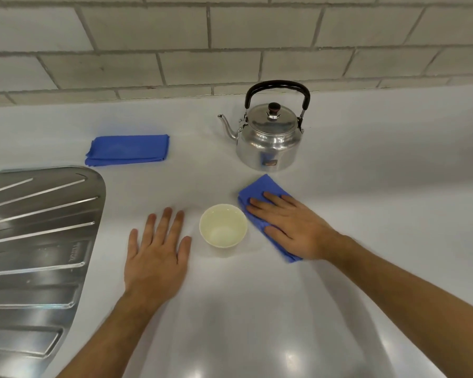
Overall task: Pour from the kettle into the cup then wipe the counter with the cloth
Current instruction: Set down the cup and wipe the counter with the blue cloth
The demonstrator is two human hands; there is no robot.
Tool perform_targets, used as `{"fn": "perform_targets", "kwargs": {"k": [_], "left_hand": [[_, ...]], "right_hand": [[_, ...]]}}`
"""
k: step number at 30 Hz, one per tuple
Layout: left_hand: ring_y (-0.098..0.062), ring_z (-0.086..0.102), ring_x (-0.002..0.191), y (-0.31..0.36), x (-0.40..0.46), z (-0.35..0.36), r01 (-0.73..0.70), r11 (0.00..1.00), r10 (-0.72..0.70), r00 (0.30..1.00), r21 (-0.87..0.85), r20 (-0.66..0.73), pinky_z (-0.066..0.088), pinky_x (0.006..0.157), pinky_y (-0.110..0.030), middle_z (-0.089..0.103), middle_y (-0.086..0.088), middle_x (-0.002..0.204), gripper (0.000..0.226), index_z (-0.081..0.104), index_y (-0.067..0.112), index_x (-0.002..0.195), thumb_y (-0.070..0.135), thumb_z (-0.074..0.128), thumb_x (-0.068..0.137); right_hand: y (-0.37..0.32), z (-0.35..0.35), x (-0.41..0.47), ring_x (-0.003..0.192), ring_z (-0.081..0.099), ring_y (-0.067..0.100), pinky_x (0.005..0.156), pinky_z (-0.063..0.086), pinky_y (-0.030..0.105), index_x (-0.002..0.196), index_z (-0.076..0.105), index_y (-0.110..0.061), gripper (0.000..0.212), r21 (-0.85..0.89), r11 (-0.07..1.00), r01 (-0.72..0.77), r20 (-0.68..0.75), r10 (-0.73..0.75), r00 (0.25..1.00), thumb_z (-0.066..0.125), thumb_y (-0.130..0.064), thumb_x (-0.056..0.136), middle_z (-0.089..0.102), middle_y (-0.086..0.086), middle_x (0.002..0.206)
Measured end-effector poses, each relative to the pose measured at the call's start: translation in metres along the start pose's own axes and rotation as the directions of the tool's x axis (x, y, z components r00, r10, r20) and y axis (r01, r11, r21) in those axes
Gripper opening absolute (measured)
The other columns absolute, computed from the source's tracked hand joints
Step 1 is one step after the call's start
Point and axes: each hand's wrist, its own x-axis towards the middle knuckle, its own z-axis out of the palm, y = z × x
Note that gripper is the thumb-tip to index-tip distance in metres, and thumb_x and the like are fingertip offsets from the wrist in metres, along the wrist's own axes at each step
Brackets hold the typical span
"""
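Wiping looks under way: right hand [292, 227] lies flat and open on the cloth [260, 192], right of the cup [223, 225]; left hand [159, 252] rests open, empty. Kettle [269, 137] stands behind. Press evenly, skirting the cup.

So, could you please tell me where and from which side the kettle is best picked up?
Probably by the black handle, from above. It stands upright in an arch over the lid of the kettle, with room beneath for fingers. The spout points left, so a hand from the right stays clear.
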Motion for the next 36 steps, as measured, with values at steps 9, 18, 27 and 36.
{"fn": "perform_targets", "kwargs": {"k": [9,18,27,36], "left_hand": [[-0.015,-0.007,0.150,-0.001,0.001,-0.001,-0.001,1.000,0.002,1.000,-0.028,0.030,-0.004,0.120,-0.044,-0.005,0.010,0.163,0.063,-0.007,0.032,0.153,0.055,0.005,0.095],[-0.023,0.000,0.150,-0.001,-0.027,-0.014,0.001,0.978,0.002,1.000,-0.207,0.018,0.002,0.120,-0.042,0.006,-0.003,0.164,0.063,0.014,0.013,0.154,0.036,0.036,0.099],[-0.028,0.049,0.112,0.024,-0.101,-0.024,-0.049,0.964,0.036,0.998,-0.262,-0.052,0.040,0.094,-0.040,0.058,-0.008,0.121,0.030,0.065,0.013,0.117,0.013,0.055,0.089],[-0.018,0.058,0.080,0.006,-0.117,-0.038,0.037,0.952,-0.024,0.999,-0.305,0.047,0.039,0.067,-0.026,0.065,-0.001,0.089,0.022,0.064,0.013,0.091,0.021,0.044,0.093]], "right_hand": [[0.033,-0.001,-0.030,0.149,0.012,0.029,0.119,0.015,0.042,0.155,0.016,-0.025,0.055,-0.091,0.875,-0.475,-0.104,0.466,0.878,0.024,-0.040,0.103,0.015,-0.003,0.163],[-0.054,0.028,-0.119,0.150,0.010,0.029,0.120,0.014,0.044,0.156,0.013,-0.024,0.060,0.016,0.653,-0.757,-0.171,0.748,0.641,0.018,-0.044,0.100,0.014,-0.001,0.163],[-0.184,0.043,-0.112,0.149,0.010,0.035,0.119,0.016,0.050,0.155,0.014,-0.013,0.068,0.067,0.689,-0.721,-0.144,0.722,0.677,0.015,-0.046,0.095,0.013,0.007,0.162],[-0.271,0.048,-0.044,0.146,-0.023,0.028,0.116,-0.018,0.040,0.156,-0.002,-0.020,0.064,0.292,0.851,-0.436,-0.010,0.458,0.889,0.018,-0.040,0.099,-0.016,-0.002,0.162]]}}
